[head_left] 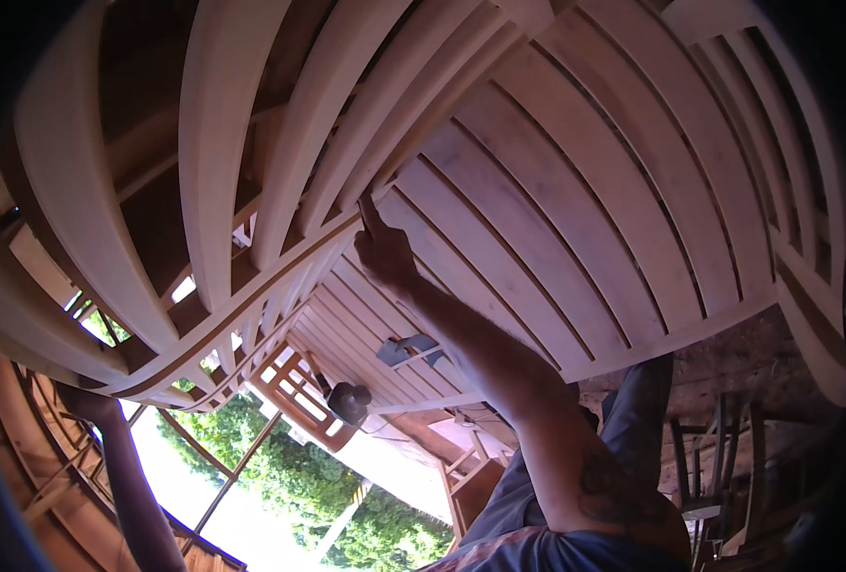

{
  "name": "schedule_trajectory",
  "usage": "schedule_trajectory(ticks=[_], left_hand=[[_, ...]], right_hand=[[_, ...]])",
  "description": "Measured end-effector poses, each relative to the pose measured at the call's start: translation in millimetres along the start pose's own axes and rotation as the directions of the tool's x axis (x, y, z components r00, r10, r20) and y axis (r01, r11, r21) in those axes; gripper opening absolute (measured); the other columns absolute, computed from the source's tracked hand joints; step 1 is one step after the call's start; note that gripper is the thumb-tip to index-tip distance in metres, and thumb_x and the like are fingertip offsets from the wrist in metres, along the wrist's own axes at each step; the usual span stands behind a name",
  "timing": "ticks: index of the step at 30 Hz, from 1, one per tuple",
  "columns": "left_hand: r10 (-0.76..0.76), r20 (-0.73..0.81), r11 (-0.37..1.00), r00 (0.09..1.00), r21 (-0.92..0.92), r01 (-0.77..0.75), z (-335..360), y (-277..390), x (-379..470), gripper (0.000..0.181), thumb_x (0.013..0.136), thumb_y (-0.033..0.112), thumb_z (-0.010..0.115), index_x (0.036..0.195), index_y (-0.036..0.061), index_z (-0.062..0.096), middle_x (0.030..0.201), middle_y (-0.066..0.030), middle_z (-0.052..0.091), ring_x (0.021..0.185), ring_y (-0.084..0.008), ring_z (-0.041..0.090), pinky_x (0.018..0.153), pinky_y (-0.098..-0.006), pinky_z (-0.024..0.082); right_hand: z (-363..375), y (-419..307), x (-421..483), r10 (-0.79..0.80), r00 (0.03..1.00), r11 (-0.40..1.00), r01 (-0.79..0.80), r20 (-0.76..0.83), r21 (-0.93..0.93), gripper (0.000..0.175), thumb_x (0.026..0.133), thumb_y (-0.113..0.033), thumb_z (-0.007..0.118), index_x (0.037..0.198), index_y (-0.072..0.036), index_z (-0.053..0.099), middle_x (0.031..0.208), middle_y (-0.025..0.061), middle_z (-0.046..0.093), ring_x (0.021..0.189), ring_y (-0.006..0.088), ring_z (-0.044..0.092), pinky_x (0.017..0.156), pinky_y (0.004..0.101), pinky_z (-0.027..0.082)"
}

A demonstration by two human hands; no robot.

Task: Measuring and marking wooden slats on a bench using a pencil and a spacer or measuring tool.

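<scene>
A slatted wooden bench fills the view, with curved backrest slats on the left and long seat slats on the right. My right hand reaches to the inner corner where the backrest's lower rail meets the seat. Its index finger is stretched out against the wood and the other fingers are curled; whether anything lies under the fingertip is hidden. At the far left, my left hand is at the end of the backrest rail, in shadow. Its fingers are mostly hidden by the wood.
Grey sheet-like pieces and a dark power tool lie towards the seat's far end, near a slatted wooden side panel. Wooden chair frames stand on the right. Bright daylight and foliage show through an opening.
</scene>
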State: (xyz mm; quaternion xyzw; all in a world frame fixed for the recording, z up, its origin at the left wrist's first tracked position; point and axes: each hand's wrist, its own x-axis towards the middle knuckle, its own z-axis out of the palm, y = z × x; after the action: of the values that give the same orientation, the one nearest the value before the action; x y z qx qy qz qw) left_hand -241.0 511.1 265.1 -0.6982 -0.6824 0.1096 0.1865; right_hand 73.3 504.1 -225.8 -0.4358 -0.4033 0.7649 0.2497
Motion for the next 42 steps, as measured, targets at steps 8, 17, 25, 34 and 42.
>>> schedule_trajectory(ticks=[8, 17, 25, 34, 42], left_hand=[[-0.107, -0.076, 0.988, 0.991, -0.117, 0.097, 7, 12, 0, 0.054, 0.091, 0.041, 0.066, 0.116, -0.0062, 0.057, 0.107, -0.0168, 0.064, 0.095, -0.0292, 0.064, 0.084, -0.0397, 0.052], [-0.319, 0.01, 0.809, 0.948, -0.517, 0.278, 27, 38, 4, 0.034, 0.085, 0.028, 0.075, 0.1, -0.001, 0.067, 0.1, -0.0143, 0.067, 0.088, -0.0284, 0.067, 0.076, -0.0372, 0.055], [-0.202, -0.125, 0.957, 0.971, -0.234, 0.169, 22, 18, 1, 0.034, 0.085, 0.025, 0.076, 0.105, -0.0005, 0.065, 0.1, -0.0141, 0.066, 0.088, -0.0319, 0.067, 0.077, -0.0393, 0.056], [-0.123, -0.134, 0.978, 0.983, -0.184, 0.098, 21, 40, 8, 0.042, 0.08, 0.022, 0.081, 0.109, -0.0026, 0.063, 0.101, -0.0147, 0.066, 0.091, -0.0313, 0.067, 0.081, -0.0394, 0.055], [-0.258, -0.133, 0.881, 0.957, -0.439, 0.177, 25, 42, 7, 0.043, 0.079, 0.018, 0.082, 0.111, -0.0033, 0.062, 0.104, -0.0146, 0.065, 0.093, -0.0312, 0.066, 0.084, -0.0403, 0.054]], right_hand=[[-15, 21, 3, 0.007, 1.0, 1.0, -0.007, -0.016, 0.002, 0.055, 0.091, -0.013, 0.047, 0.145, -0.013, 0.041, 0.065, 0.0226, 0.06, 0.06, 0.0358, 0.063, 0.057, 0.047, 0.051], [-21, 37, -50, -0.099, 0.992, 0.982, 0.11, 0.079, -0.151, 0.066, 0.091, -0.015, 0.05, 0.153, -0.023, 0.03, 0.066, 0.0184, 0.062, 0.064, 0.0346, 0.065, 0.064, 0.0446, 0.052], [3, -14, 11, -0.311, 0.948, 0.949, 0.306, -0.067, -0.077, 0.062, 0.091, -0.014, 0.051, 0.15, -0.016, 0.034, 0.064, 0.0182, 0.059, 0.061, 0.0355, 0.063, 0.059, 0.0451, 0.05], [12, -28, -1, -0.268, 0.959, 0.963, 0.268, -0.09, -0.014, 0.048, 0.091, -0.015, 0.048, 0.139, -0.011, 0.044, 0.061, 0.0202, 0.057, 0.058, 0.0383, 0.061, 0.056, 0.0471, 0.048], [31, -55, -26, -0.109, 0.987, 0.994, 0.108, -0.115, -0.013, 0.064, 0.091, -0.011, 0.048, 0.148, 0.002, 0.023, 0.057, 0.0194, 0.056, 0.052, 0.0376, 0.059, 0.052, 0.0474, 0.049]])
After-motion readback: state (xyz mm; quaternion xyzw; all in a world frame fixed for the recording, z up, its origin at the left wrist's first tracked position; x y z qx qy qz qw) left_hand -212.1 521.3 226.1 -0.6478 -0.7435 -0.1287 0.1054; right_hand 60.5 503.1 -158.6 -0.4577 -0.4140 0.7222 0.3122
